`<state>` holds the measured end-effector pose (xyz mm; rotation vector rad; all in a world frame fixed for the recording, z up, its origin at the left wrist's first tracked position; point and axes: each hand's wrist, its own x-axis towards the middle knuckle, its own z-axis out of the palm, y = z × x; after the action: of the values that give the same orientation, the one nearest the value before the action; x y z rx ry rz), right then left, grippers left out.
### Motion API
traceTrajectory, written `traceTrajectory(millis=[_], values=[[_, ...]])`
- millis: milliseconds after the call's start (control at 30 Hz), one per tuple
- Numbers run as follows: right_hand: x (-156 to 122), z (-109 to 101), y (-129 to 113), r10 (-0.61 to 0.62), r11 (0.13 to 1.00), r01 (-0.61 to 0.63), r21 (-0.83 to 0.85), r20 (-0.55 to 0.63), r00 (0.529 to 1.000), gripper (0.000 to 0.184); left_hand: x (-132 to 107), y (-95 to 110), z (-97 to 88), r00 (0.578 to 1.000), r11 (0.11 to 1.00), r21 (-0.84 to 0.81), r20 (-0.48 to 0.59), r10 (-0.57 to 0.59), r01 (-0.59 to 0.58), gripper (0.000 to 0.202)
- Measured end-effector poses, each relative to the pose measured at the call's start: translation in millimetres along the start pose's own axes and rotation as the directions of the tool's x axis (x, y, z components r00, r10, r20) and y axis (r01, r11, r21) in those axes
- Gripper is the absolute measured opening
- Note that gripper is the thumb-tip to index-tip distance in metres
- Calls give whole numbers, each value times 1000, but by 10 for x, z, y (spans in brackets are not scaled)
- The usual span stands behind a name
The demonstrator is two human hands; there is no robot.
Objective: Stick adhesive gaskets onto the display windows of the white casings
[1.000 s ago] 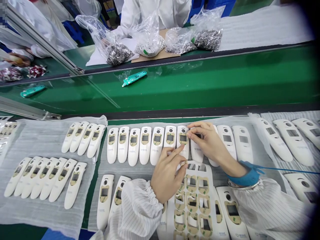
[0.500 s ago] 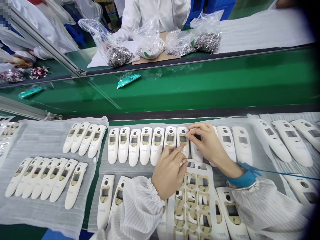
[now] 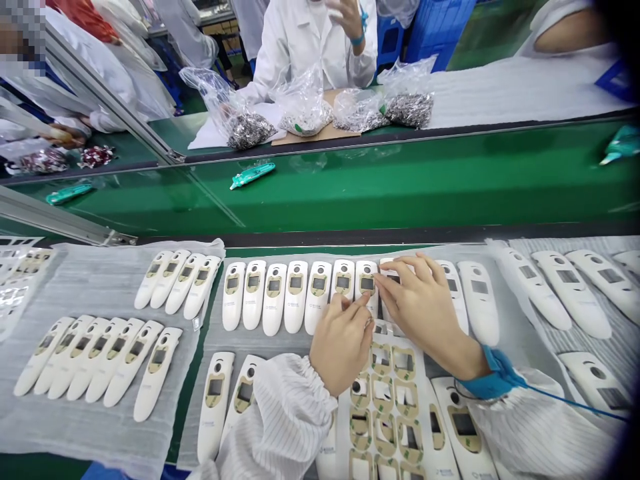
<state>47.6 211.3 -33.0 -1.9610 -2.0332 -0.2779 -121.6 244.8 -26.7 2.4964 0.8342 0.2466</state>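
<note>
Both my hands work at a white handheld device housing (image 3: 367,268) in the back row; its small window has a tan adhesive frame (image 3: 367,283) around it. My left hand (image 3: 341,343) reaches in from below, its index fingertip on the lower part of the frame. Its other fingers are curled in, and whether they hold something small is hidden. My right hand (image 3: 421,308) comes from the right, fingers stretched over the neighbouring housing, the nearest fingertip at the frame's right edge. Below them lies a sheet of tan adhesive frames (image 3: 383,393), partly covering other housings.
More white housings (image 3: 273,300) lie in rows on foam sheets (image 3: 285,343), also left and right. A blue wrist strap (image 3: 493,377) trails a cord rightward. Beyond are a teal cutter (image 3: 253,175), bags of small metal parts (image 3: 250,130) and a co-worker in a white coat (image 3: 295,47).
The camera view has shifted slightly. My right fingers have slid down and spread over the neighbouring housing; my left index finger stays on the frame. The co-worker's hand has come into view, raised.
</note>
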Motion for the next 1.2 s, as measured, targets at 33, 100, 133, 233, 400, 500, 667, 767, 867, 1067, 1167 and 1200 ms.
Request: traceTrajectory(millis=[33,100,133,233,400,500,667,767,867,1067,1167,1200], values=[[2,-1,16,31,1000,-31,0,-12,999,21,-3,1,2,1000,1000,-3,3,-2,2,16],[5,15,69,103,994,-103,32,-26,994,21,-9,-2,9,1000,1000,-10,0,-4,4,16],[4,31,100,130,989,-128,75,-25,991,20,-11,-5,15,1000,1000,-12,-5,-5,5,16],[-17,102,168,123,963,-118,243,-5,992,20,-15,-20,39,1000,1000,-13,-27,-8,7,15],[-83,193,144,50,954,-45,297,-9,999,21,-24,-35,58,999,1000,-6,-50,3,-3,14],[-97,198,110,33,973,-31,227,-8,999,22,-29,-33,54,998,1000,-8,-57,11,-12,15],[-49,157,85,17,985,-18,174,7,1000,20,-31,-39,67,998,1000,-11,-62,12,-12,16],[2,138,61,-20,983,13,186,32,999,20,-37,-42,82,999,1000,-16,-48,4,-5,18],[48,144,36,-63,975,49,215,60,996,23,-42,-36,88,999,999,-47,-42,-3,1,18],[57,13,20,32,934,-38,354,22,999,22,-28,-52,-12,994,908,-410,-16,-108,92,13],[0,-227,-37,63,793,-124,596,123,990,18,-30,-63,-128,984,830,-534,16,-180,161,10],[-27,-308,-65,62,714,-176,677,189,980,18,-32,-61,-169,980,800,-572,42,-192,181,13]])
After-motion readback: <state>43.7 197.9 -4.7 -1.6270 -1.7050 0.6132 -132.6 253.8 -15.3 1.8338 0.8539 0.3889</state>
